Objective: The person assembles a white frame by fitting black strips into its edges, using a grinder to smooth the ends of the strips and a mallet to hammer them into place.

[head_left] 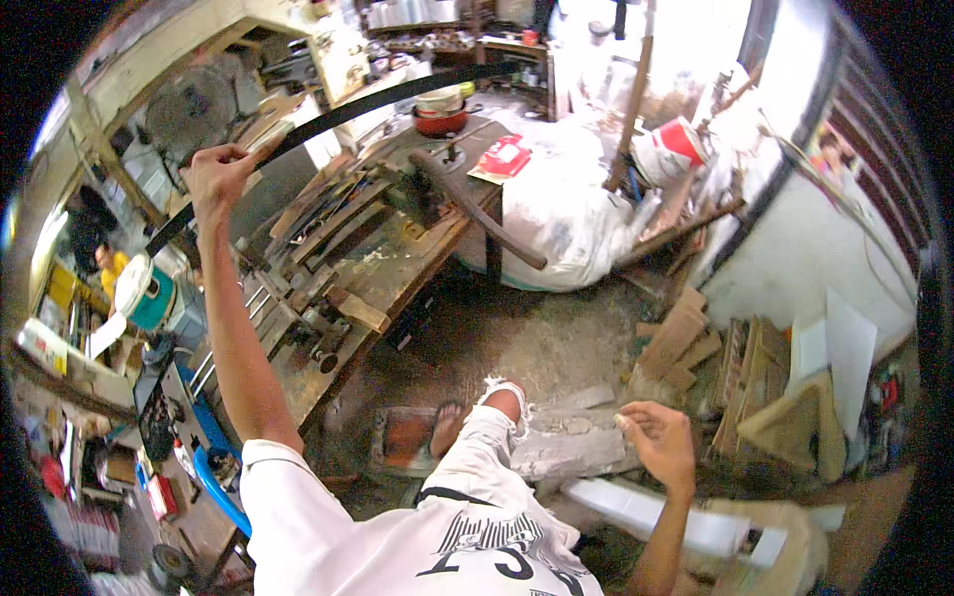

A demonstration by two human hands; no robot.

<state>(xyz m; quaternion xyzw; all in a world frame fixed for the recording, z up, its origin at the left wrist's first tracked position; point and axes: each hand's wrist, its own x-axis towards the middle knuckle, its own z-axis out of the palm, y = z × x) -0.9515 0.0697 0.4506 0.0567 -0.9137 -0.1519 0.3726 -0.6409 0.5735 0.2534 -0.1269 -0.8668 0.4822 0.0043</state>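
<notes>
Aslant, long black strip (348, 112), in left hand (221, 184), jutting both ways

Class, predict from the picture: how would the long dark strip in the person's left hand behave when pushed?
The strip is probably stiff, since its long free part reaches out without drooping, though fisheye bending obscures its curve. Likely light: the left hand alone holds it. Gripped off-centre, its far end may swing.

white shirt (397, 541): large black letters (514, 567) | red-and-white packet (504, 159): print blurred
</notes>
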